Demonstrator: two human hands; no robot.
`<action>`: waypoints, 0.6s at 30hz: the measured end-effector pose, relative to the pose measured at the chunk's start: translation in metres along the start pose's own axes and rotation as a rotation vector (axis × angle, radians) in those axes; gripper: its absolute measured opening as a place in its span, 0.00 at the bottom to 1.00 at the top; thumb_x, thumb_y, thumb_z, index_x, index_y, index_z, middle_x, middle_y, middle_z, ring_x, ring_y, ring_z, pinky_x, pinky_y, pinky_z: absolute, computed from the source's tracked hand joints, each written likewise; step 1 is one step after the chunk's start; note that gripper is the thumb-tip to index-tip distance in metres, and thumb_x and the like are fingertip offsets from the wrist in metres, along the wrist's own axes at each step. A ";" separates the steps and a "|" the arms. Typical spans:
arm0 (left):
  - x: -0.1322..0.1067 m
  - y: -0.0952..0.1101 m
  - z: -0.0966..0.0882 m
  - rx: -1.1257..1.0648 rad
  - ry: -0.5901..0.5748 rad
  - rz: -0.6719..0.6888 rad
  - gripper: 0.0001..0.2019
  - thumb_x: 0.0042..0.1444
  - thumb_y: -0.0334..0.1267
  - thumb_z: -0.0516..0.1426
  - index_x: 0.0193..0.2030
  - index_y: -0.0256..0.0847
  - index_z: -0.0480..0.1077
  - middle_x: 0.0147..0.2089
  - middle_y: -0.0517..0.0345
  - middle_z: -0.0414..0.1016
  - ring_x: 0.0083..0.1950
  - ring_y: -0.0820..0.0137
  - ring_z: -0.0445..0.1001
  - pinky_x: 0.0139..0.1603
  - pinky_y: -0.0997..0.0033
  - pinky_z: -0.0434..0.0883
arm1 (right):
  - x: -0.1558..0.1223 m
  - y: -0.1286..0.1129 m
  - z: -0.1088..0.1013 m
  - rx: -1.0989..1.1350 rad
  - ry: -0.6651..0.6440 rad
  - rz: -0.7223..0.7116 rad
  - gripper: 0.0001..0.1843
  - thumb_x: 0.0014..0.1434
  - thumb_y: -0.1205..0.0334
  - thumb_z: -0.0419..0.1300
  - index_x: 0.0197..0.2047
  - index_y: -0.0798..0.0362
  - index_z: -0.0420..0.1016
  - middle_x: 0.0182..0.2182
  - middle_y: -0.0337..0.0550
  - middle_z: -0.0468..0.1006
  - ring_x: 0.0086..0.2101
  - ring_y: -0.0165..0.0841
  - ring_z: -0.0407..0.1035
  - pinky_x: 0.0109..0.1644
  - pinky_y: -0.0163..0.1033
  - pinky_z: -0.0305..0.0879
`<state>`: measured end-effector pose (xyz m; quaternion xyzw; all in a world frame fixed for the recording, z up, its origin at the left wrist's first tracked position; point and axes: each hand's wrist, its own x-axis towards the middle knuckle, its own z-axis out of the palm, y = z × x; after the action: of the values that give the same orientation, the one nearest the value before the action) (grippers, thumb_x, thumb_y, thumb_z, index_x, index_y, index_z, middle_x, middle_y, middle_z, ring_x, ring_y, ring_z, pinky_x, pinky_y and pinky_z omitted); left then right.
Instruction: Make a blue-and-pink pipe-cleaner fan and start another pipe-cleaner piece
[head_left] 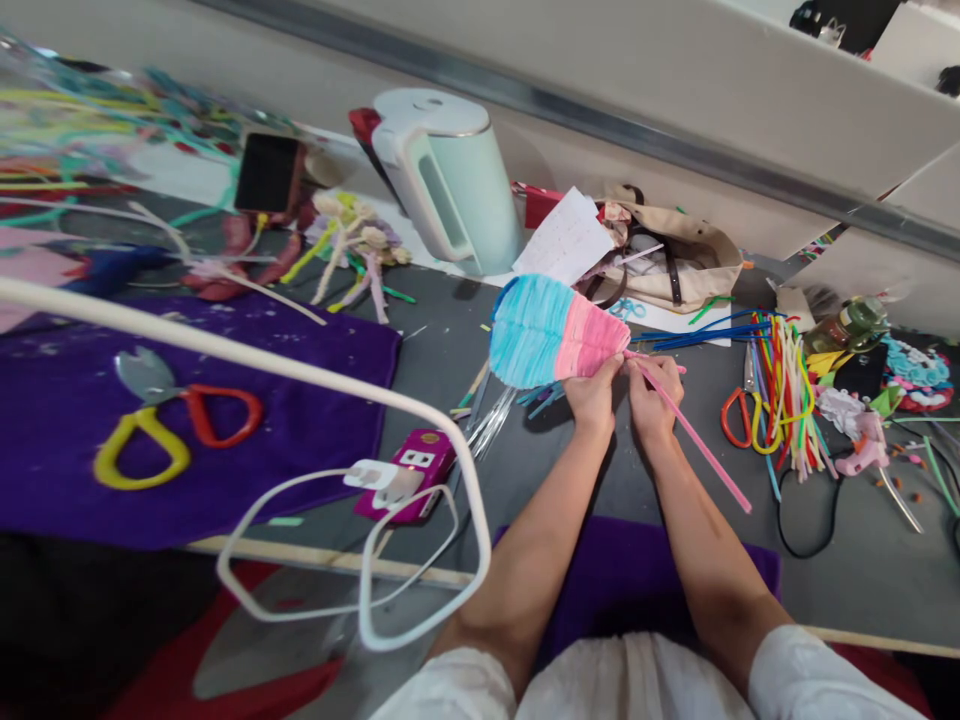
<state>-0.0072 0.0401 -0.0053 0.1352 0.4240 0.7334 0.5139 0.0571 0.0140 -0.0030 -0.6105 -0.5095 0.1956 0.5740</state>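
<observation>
A flat petal-shaped piece of pipe cleaners (536, 330), blue at its wide end and pink at its narrow end, is raised over the grey table. My left hand (592, 398) is closed on its pink narrow end. Close beside it, my right hand (651, 400) pinches a pink pipe cleaner (701, 440) where it meets the narrow tip. The pipe cleaner's long free end slants down to the right. Whether it is twisted onto the tip is hidden by my fingers.
Behind stand a pale green kettle (476, 190) and a beige bag (697, 255). Right lie bundled pipe cleaners (787, 390), scissors (736, 420) and a pink glue gun (862, 450). Left are larger scissors (146, 440) on purple cloth (330, 470), a purple power strip (427, 465) and a looping white cable (300, 375).
</observation>
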 end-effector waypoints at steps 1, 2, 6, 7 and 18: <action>0.001 0.000 0.000 0.028 0.004 0.018 0.21 0.31 0.33 0.71 0.36 0.34 0.73 0.30 0.59 0.77 0.30 0.71 0.75 0.36 0.68 0.75 | 0.000 0.000 -0.003 -0.064 0.000 -0.032 0.10 0.59 0.54 0.60 0.36 0.45 0.83 0.37 0.42 0.75 0.40 0.34 0.71 0.51 0.41 0.69; 0.001 0.001 0.000 0.058 0.006 0.036 0.21 0.31 0.33 0.70 0.36 0.34 0.73 0.29 0.59 0.77 0.29 0.70 0.75 0.36 0.68 0.75 | 0.000 -0.001 -0.005 -0.124 0.003 -0.074 0.11 0.60 0.54 0.59 0.38 0.46 0.83 0.37 0.43 0.75 0.39 0.33 0.71 0.49 0.40 0.69; 0.003 0.009 -0.001 0.158 -0.047 0.036 0.19 0.30 0.33 0.69 0.33 0.33 0.74 0.27 0.59 0.76 0.29 0.69 0.75 0.34 0.68 0.74 | 0.006 -0.001 -0.017 -0.268 -0.025 -0.249 0.13 0.62 0.54 0.57 0.37 0.48 0.83 0.37 0.43 0.77 0.36 0.33 0.73 0.44 0.38 0.69; 0.003 0.012 -0.001 0.174 -0.075 0.015 0.18 0.29 0.32 0.69 0.32 0.33 0.74 0.27 0.59 0.76 0.29 0.69 0.75 0.33 0.67 0.74 | 0.009 0.000 -0.020 -0.266 -0.046 -0.271 0.13 0.62 0.54 0.58 0.36 0.48 0.83 0.37 0.44 0.78 0.37 0.33 0.73 0.44 0.38 0.69; 0.006 0.036 -0.010 0.227 -0.376 -0.278 0.24 0.28 0.30 0.71 0.38 0.33 0.77 0.32 0.53 0.81 0.30 0.64 0.80 0.36 0.62 0.79 | 0.030 0.012 -0.031 0.369 -0.316 0.311 0.12 0.48 0.53 0.67 0.29 0.54 0.79 0.23 0.41 0.79 0.24 0.32 0.73 0.29 0.37 0.71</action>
<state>-0.0391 0.0368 0.0146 0.2661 0.4150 0.5654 0.6612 0.0998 0.0256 0.0047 -0.5285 -0.4485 0.4633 0.5521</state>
